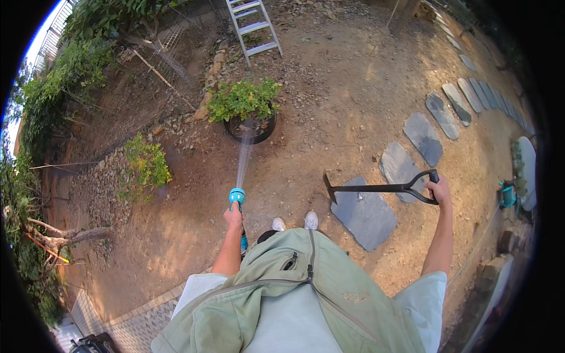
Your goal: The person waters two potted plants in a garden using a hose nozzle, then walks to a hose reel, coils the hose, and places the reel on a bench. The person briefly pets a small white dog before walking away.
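My left hand [233,215] grips a turquoise hose spray nozzle [237,195], and water [243,161] sprays from it into a round black plant pot [265,134]. A leafy green shrub [243,99] grows in that pot. Out to the right, my right hand [439,189] is closed around the black D-shaped handle of a long-handled garden tool [375,188]. Its narrow metal head lies over or just above a large flat stepping stone [364,220]; whether they touch cannot be told.
Slate stepping stones [423,139] curve away to the upper right. An aluminium stepladder [256,27] stands beyond the pot. A small shrub [146,165] grows at left, near cut branches [75,236]. A turquoise hose reel [507,195] is at far right, and brick paving [141,324] at lower left.
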Motion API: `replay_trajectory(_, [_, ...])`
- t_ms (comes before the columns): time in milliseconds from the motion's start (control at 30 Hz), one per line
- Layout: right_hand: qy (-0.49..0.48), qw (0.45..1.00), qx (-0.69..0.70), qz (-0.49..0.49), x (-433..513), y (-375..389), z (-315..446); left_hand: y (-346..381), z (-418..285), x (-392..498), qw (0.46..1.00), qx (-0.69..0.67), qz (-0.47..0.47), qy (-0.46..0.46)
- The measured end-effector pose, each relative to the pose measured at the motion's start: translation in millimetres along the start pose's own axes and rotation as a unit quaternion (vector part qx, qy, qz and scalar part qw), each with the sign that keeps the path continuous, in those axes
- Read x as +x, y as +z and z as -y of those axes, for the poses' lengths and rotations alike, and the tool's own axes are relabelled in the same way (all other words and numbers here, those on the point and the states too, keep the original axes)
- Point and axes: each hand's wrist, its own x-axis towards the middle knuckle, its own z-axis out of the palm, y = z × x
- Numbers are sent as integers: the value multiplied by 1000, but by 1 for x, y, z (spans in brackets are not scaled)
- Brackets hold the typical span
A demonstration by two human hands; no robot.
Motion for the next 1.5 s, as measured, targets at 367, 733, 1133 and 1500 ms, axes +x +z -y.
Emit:
replay_trajectory(367, [-15,1000,12,-3,-3,1,10,5,6,7,1000,-10,12,18])
replay_trajectory(733, [-10,1000,5,-2,8,0,10,7,4,11,1000,3,22,-17])
replay_trajectory(1133, [-18,1000,6,8,12,2,15,1,4,9,1000,-4,-2,-14])
replay_trajectory(1500, [-21,1000,3,15,13,5,21,-3,13,20,999,-4,-39,-4])
